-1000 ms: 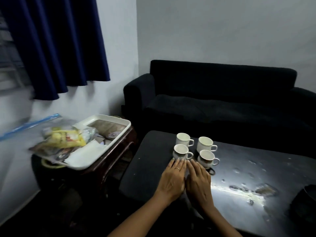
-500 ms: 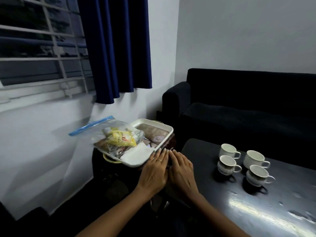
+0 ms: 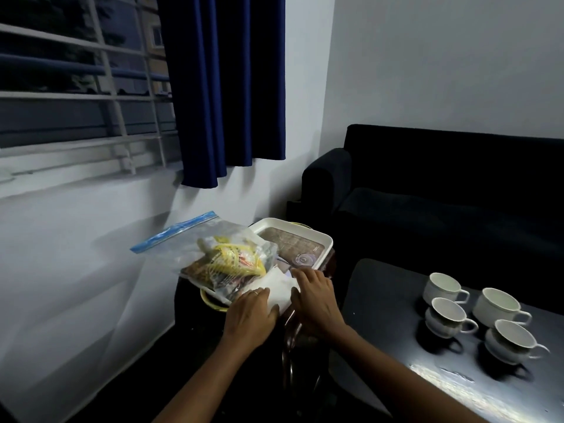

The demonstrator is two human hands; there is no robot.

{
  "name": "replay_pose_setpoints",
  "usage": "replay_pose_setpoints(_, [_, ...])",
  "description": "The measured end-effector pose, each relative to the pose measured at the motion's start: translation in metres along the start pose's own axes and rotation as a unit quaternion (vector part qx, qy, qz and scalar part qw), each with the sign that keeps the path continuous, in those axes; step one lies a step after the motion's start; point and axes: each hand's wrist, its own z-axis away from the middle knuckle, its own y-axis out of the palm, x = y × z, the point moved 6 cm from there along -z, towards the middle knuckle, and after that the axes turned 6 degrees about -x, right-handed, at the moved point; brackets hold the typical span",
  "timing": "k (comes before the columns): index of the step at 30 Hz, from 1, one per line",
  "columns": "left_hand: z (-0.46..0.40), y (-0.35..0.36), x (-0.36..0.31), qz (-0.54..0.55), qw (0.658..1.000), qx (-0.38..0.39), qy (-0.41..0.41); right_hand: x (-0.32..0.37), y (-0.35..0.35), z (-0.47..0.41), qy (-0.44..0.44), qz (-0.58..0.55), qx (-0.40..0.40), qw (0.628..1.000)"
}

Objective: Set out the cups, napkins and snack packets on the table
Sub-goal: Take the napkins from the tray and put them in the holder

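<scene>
A stack of white napkins (image 3: 282, 290) lies at the near end of a cream tray (image 3: 324, 239) on a small dark side table. My left hand (image 3: 251, 314) rests on the stack's left part, thumb over its near edge. My right hand (image 3: 316, 300) clasps its right side, fingers curled over the far edge. A clear zip bag of snack packets (image 3: 227, 259) with a blue seal lies on the tray's left half, touching the napkins. Several white cups (image 3: 448, 312) stand together on the black coffee table (image 3: 381, 300) to the right.
A dark sofa (image 3: 442, 190) stands behind the coffee table. A blue curtain (image 3: 229, 87) and a barred window (image 3: 76, 87) are on the left wall. The side table stands tight between the wall and the coffee table.
My view and both hands swung left from the cups on the coffee table to the tray. The hands went from hovering side by side to lying on the napkin stack.
</scene>
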Motion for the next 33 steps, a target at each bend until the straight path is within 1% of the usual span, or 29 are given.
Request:
replay_pose_setpoints(5, [-0.001,0.008,0.009,-0.017,0.999,0.039,-0.023,-0.003,0.022,-0.026,0.038,-0.005,0.061,0.997])
replay_pose_setpoints(9, [0.0,0.009,0.007,-0.024,0.998,0.05,-0.028,-0.004,0.038,-0.037,0.065,0.001,0.115,0.991])
replay_pose_setpoints(16, [0.001,0.009,0.004,-0.03,0.997,0.071,-0.025,-0.006,0.052,-0.046,0.088,0.046,0.179,0.979])
replay_pose_setpoints(20, [0.001,0.009,0.004,-0.026,0.996,0.081,-0.023,-0.007,0.05,-0.058,0.133,0.035,0.205,0.969])
replay_pose_setpoints(24, [0.002,0.01,0.003,-0.024,0.996,0.087,-0.022,-0.01,0.05,-0.066,0.18,0.015,0.251,0.951])
replay_pose_setpoints(29, [0.002,0.01,0.004,-0.02,0.995,0.091,-0.022,-0.011,0.049,-0.067,0.226,-0.016,0.256,0.94])
replay_pose_setpoints(33, [0.003,0.008,0.001,-0.022,0.996,0.088,-0.02,-0.011,0.05,-0.064,0.252,-0.101,0.245,0.931])
